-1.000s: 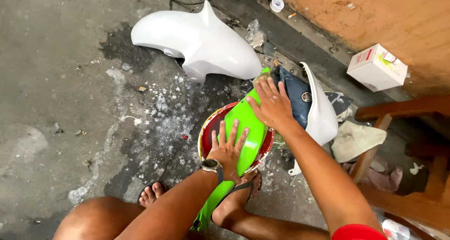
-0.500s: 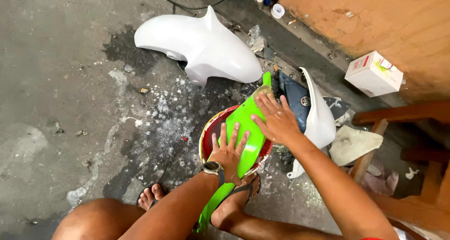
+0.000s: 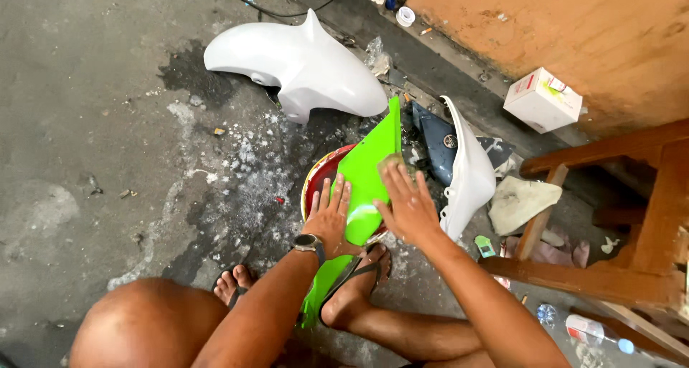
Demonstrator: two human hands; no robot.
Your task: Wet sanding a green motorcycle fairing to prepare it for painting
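- Two bare hands lie flat on a bright green plastic panel (image 3: 366, 174); neither one closes around it.
- On the left hand (image 3: 331, 219) the fingers (image 3: 337, 196) are straight and slightly spread, palm down, covering the panel's left edge and the rim of the bowl beneath. A dark wristwatch (image 3: 308, 243) sits on that wrist.
- On the right hand (image 3: 408, 204) the fingers (image 3: 397, 175) are stretched out and pressed together over a small tan pad (image 3: 391, 160), which lies flat against the green surface.
- The panel is long, narrow and glossy, tapering to a point at its far end near the white fender. It slants across a round red bowl (image 3: 316, 181), and its near end runs down beside the person's sandalled foot (image 3: 355, 285).
- A wet, shiny patch shows on the green between the two hands.
- Just right of the panel, a white curved body part (image 3: 470, 174) leans over a dark blue one (image 3: 434, 142), close against the right hand.
- Beyond the panel's tip, a large white fender (image 3: 301, 63) rests on the stained concrete floor (image 3: 86, 124).
- Farther right are a crumpled cloth (image 3: 520, 199), a wooden bench (image 3: 639, 217) and a white carton (image 3: 542, 99) by the orange wall (image 3: 574, 23).
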